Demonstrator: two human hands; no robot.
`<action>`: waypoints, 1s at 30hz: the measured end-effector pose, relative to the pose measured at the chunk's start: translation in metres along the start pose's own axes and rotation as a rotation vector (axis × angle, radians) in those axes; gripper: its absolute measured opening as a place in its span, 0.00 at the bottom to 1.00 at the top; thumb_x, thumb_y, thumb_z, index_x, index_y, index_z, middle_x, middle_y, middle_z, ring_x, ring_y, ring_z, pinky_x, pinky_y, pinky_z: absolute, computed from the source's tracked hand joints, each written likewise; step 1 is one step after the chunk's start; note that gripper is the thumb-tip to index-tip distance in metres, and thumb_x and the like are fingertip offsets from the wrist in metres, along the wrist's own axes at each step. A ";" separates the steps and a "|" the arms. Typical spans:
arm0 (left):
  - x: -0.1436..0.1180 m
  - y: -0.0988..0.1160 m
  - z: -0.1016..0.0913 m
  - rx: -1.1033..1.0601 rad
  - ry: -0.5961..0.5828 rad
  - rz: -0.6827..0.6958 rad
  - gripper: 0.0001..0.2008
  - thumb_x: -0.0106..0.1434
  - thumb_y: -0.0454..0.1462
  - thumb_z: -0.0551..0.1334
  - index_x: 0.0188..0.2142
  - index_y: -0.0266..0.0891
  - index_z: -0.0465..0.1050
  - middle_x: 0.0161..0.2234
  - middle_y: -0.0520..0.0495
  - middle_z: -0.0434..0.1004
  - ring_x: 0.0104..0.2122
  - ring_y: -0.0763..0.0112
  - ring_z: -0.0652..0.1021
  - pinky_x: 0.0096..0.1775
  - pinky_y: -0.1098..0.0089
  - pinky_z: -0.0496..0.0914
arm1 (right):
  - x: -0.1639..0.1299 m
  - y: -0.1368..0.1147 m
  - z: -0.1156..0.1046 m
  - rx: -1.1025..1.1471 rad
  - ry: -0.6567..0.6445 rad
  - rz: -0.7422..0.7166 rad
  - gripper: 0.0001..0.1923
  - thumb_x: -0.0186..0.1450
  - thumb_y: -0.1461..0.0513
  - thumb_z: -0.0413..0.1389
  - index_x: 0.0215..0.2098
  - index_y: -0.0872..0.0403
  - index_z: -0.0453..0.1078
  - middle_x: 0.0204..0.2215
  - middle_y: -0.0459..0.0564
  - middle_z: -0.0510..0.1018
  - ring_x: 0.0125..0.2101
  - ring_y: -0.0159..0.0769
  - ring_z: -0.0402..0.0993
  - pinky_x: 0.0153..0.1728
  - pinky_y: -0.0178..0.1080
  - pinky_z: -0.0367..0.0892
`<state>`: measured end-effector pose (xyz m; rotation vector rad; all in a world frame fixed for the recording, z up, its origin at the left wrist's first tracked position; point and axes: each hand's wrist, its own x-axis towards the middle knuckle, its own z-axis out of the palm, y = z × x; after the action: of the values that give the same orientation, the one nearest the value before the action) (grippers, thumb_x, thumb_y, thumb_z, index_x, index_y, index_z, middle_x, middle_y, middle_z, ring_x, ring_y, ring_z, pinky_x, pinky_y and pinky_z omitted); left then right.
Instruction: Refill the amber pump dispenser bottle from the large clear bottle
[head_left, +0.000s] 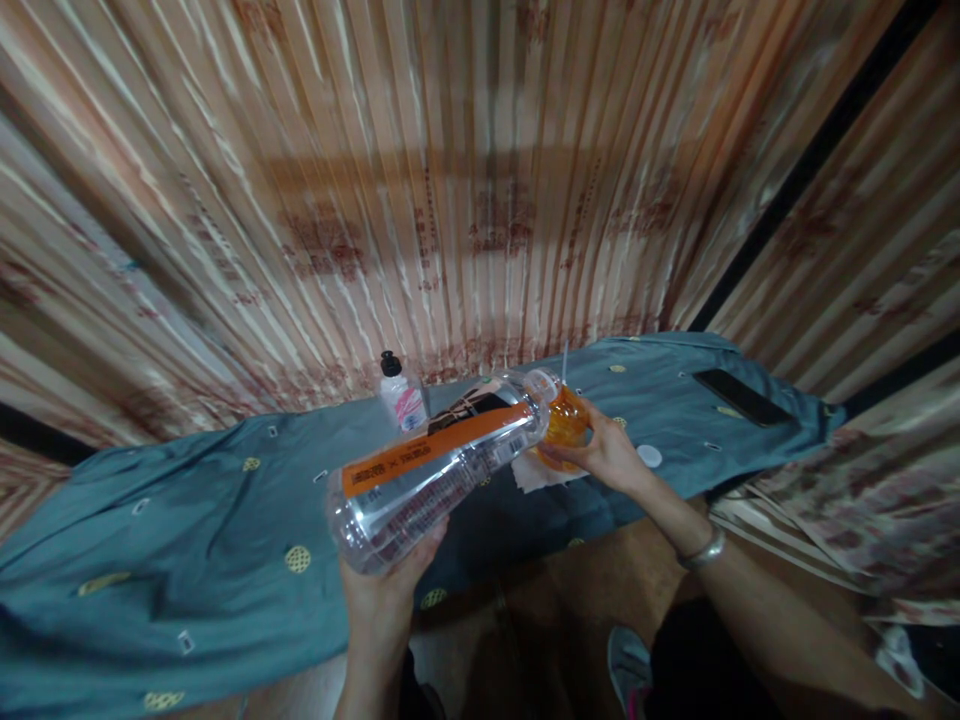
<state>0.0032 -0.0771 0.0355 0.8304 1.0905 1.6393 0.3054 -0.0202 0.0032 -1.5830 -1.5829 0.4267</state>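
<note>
A large clear plastic bottle [435, 470] with an orange and silver label lies tilted in my left hand [397, 565], whose fingers wrap under its base end. The bottle's neck points right, its mouth at the rim of an orange see-through cup [566, 425]. My right hand [607, 450] grips this cup from the right side, and a thin pale stick or straw [565, 360] rises out of it. Under the cup lies a white paper tissue [536, 472]. Whether liquid flows between bottle and cup cannot be made out.
A white pump bottle with a black top [403, 395] stands behind the large bottle. To the right, a round white cap [649, 456] and a dark phone [742, 396] lie on the teal cloth [247, 520]. A patterned curtain [480, 200] hangs behind.
</note>
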 end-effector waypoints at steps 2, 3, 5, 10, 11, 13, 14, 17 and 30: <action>0.000 -0.001 0.000 0.007 -0.008 0.001 0.32 0.37 0.35 0.84 0.43 0.40 0.80 0.36 0.49 0.87 0.34 0.61 0.86 0.40 0.65 0.84 | 0.000 0.001 0.001 -0.018 0.011 -0.011 0.40 0.57 0.49 0.71 0.64 0.50 0.70 0.54 0.55 0.86 0.55 0.58 0.83 0.56 0.54 0.78; -0.001 -0.002 0.000 0.003 0.004 0.002 0.31 0.38 0.36 0.84 0.44 0.41 0.80 0.37 0.49 0.87 0.34 0.62 0.86 0.40 0.66 0.84 | 0.000 0.001 0.001 -0.025 0.013 -0.015 0.40 0.57 0.49 0.70 0.65 0.50 0.70 0.54 0.55 0.86 0.55 0.58 0.83 0.56 0.54 0.78; -0.002 -0.003 0.000 0.006 0.030 0.008 0.29 0.40 0.37 0.84 0.43 0.41 0.80 0.38 0.48 0.87 0.35 0.63 0.86 0.41 0.66 0.83 | 0.000 0.002 0.001 -0.031 0.014 -0.014 0.40 0.57 0.49 0.70 0.65 0.50 0.70 0.54 0.55 0.86 0.56 0.57 0.83 0.55 0.54 0.78; 0.002 -0.006 -0.008 0.081 0.009 -0.005 0.29 0.39 0.37 0.84 0.41 0.39 0.79 0.40 0.46 0.87 0.38 0.59 0.86 0.45 0.62 0.83 | 0.000 0.003 0.001 -0.015 0.003 -0.005 0.40 0.57 0.49 0.70 0.64 0.51 0.69 0.54 0.56 0.86 0.56 0.58 0.82 0.56 0.54 0.77; 0.003 -0.006 -0.010 0.086 0.004 -0.012 0.30 0.38 0.37 0.84 0.41 0.39 0.79 0.39 0.46 0.87 0.38 0.58 0.86 0.44 0.62 0.83 | 0.000 0.003 0.001 -0.007 -0.001 -0.008 0.40 0.57 0.49 0.70 0.65 0.51 0.69 0.55 0.56 0.85 0.56 0.58 0.82 0.56 0.54 0.77; 0.006 -0.006 -0.013 0.088 -0.009 -0.027 0.30 0.36 0.36 0.84 0.40 0.38 0.79 0.37 0.46 0.87 0.36 0.59 0.86 0.43 0.63 0.83 | 0.000 0.003 0.001 0.004 -0.009 -0.006 0.41 0.58 0.49 0.70 0.65 0.52 0.68 0.56 0.56 0.85 0.57 0.57 0.82 0.57 0.54 0.77; 0.006 -0.006 -0.014 0.087 -0.012 -0.032 0.30 0.36 0.35 0.84 0.40 0.38 0.79 0.36 0.46 0.87 0.36 0.59 0.86 0.43 0.63 0.83 | 0.000 0.003 0.001 0.004 -0.010 -0.002 0.41 0.58 0.49 0.70 0.65 0.52 0.68 0.56 0.57 0.85 0.57 0.57 0.82 0.57 0.54 0.77; 0.007 -0.006 -0.016 0.107 -0.007 -0.036 0.29 0.35 0.36 0.84 0.38 0.37 0.80 0.35 0.46 0.87 0.36 0.58 0.86 0.44 0.63 0.83 | 0.000 0.002 0.001 -0.009 0.001 -0.005 0.40 0.58 0.49 0.70 0.65 0.51 0.69 0.56 0.56 0.85 0.57 0.58 0.81 0.57 0.54 0.77; 0.002 -0.005 -0.012 0.188 0.030 0.018 0.23 0.36 0.42 0.84 0.28 0.40 0.78 0.24 0.49 0.79 0.28 0.60 0.82 0.33 0.65 0.82 | 0.000 0.005 0.001 -0.010 0.009 -0.013 0.41 0.56 0.49 0.71 0.65 0.50 0.69 0.54 0.55 0.86 0.56 0.57 0.82 0.56 0.54 0.77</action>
<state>-0.0063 -0.0780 0.0268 0.9422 1.2760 1.5854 0.3079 -0.0189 -0.0016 -1.5795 -1.5898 0.4042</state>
